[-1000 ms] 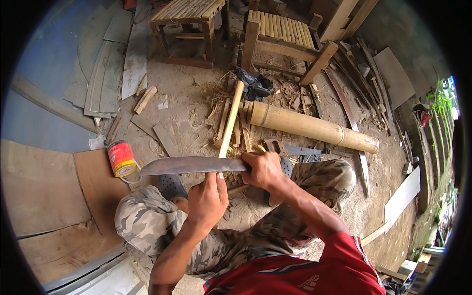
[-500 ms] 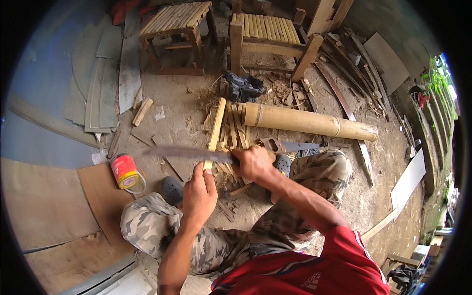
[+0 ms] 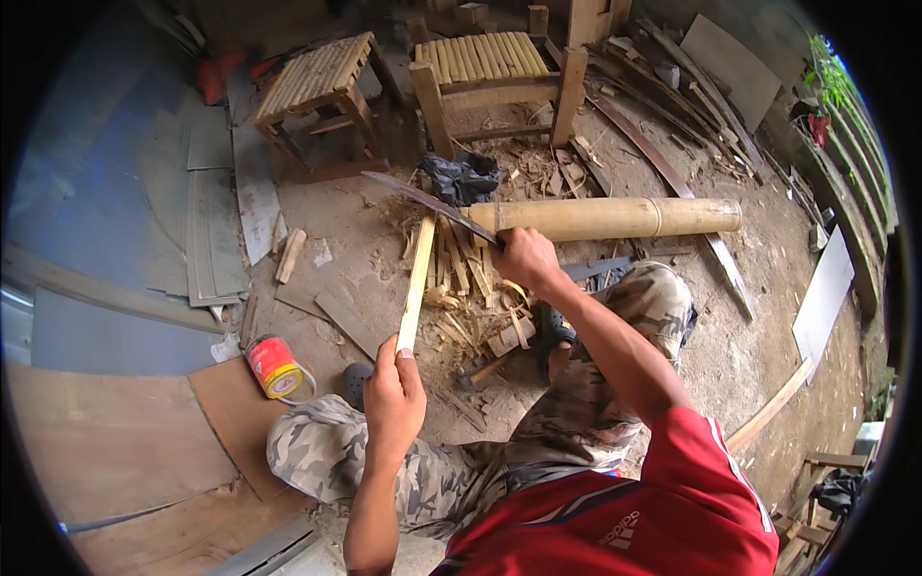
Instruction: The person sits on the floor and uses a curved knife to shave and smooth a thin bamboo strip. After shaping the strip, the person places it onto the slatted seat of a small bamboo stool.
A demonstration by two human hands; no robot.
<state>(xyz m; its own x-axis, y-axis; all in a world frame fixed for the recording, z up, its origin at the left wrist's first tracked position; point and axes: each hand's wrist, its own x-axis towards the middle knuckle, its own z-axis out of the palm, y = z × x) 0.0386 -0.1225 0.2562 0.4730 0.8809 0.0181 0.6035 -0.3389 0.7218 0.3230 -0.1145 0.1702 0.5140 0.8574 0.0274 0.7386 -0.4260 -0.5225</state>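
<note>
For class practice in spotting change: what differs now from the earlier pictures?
The long dark metal machete moved forward, from near the left hand to the far end of the pale straight wooden strip. The right hand still grips the machete; the left, the strip.

Strip [image 3: 417, 278] left of bamboo pole [image 3: 605, 219], can [image 3: 274, 367] farther left, bag [image 3: 461, 180] before chair [image 3: 499, 93], stool [image 3: 315, 77] left of chair

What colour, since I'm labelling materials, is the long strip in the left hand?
The strip is pale yellow, seen best in the head view.
</note>
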